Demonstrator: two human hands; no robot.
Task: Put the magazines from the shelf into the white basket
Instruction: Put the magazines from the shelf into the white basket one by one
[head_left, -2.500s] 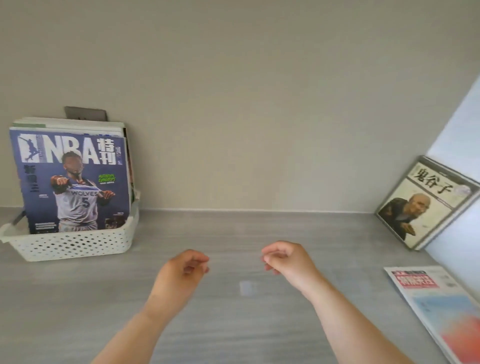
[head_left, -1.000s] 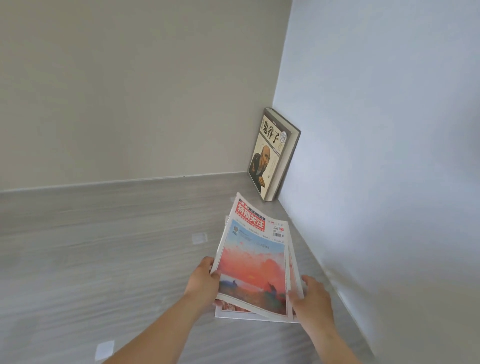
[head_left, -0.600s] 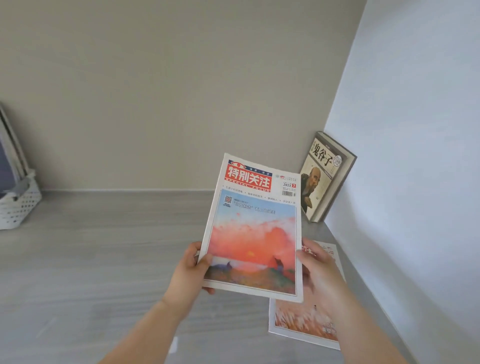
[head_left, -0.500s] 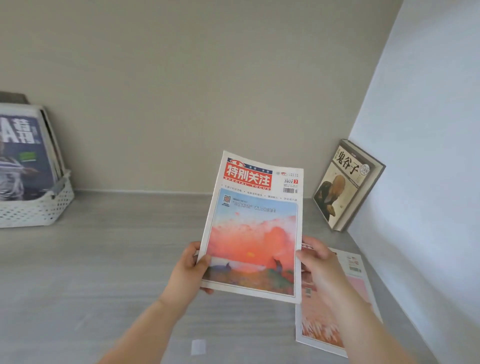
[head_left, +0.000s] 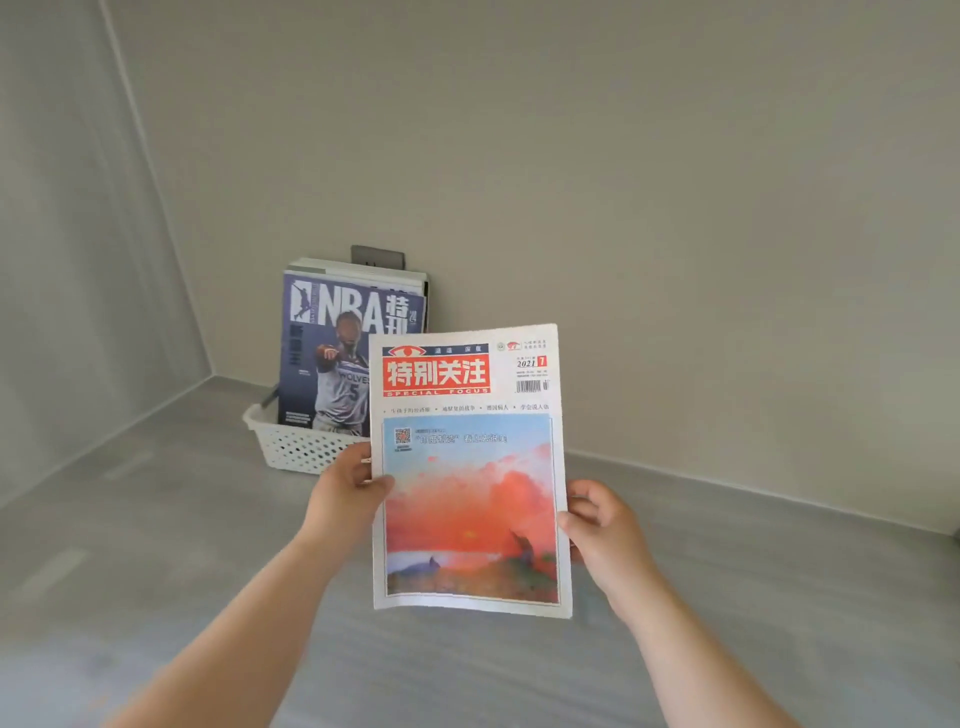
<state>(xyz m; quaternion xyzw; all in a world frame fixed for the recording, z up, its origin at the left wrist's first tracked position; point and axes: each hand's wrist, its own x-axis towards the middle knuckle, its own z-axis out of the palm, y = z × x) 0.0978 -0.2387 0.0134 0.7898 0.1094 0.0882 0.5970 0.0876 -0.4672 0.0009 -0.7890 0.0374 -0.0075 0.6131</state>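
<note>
White basket (head_left: 296, 448) sits on the grey shelf (head_left: 156, 545) at 10 o'clock from the held magazine, pushed back near the wall. In it an NBA magazine (head_left: 327, 353) stands upright in front of a few others, leaning back, covers out. Left hand (head_left: 345, 499) grips the left edge of the Special Focus magazine (head_left: 470, 467), thumb on the cover, fingers behind. The magazine is off the shelf, upright, cover to the camera, not yet in the basket. Right hand (head_left: 597, 525), at 3 o'clock of it, has its fingers curled round the right edge. The mid-height two-hand grip likely keeps the thin floppy pages flat for slotting in upright ahead of the NBA one.
</note>
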